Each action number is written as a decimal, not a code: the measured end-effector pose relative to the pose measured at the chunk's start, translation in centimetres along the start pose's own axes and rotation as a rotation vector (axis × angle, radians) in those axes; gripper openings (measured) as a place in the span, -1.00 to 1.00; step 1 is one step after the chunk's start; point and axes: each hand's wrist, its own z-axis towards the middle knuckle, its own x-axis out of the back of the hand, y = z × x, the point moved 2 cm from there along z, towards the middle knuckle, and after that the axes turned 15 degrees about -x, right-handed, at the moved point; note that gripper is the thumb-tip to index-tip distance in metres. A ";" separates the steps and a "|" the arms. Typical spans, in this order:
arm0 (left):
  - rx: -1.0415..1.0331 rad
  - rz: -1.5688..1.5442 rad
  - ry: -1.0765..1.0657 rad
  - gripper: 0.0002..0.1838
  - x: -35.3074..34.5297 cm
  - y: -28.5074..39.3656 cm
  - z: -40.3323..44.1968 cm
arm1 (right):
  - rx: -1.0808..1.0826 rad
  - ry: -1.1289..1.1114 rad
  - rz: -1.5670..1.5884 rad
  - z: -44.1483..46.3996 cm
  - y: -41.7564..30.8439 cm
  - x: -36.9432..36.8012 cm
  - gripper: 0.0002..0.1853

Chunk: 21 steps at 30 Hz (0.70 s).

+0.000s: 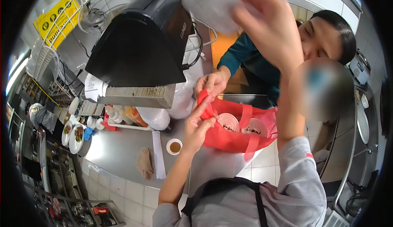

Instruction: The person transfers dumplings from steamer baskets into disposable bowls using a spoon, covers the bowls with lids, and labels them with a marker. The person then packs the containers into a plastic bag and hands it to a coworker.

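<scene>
My left hand (pixel 198 128) pinches the edge of a red carrier bag (pixel 227 144). Inside the bag are two round tubs; one lid (pixel 228 122) and the other lid (pixel 254 127) both carry black handwriting. A co-worker's hand (pixel 215 81) in a teal sleeve grips the same bag edge just beyond my fingers. Raised at the upper right, my right hand (pixel 268 26) is closed on a whitish translucent thing (pixel 213 6), blurred by motion, its exact kind unclear. A small white cup of brown sauce (pixel 175 146) stands left of my left hand.
A black machine (pixel 139 38) on a ledge overhangs the counter (pixel 106 145). A crumpled brown cloth (pixel 144 163) and a white paper strip (pixel 158 153) lie there. Farther left are sauce bottles (pixel 131 114) and plated food (pixel 76 139). The co-worker (pixel 262 69) leans in opposite.
</scene>
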 end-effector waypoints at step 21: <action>0.352 0.524 0.328 -0.07 2.4 -13.9 -11.2 | -0.438 -1.074 -0.461 -23.6 14.6 -6.3 -0.70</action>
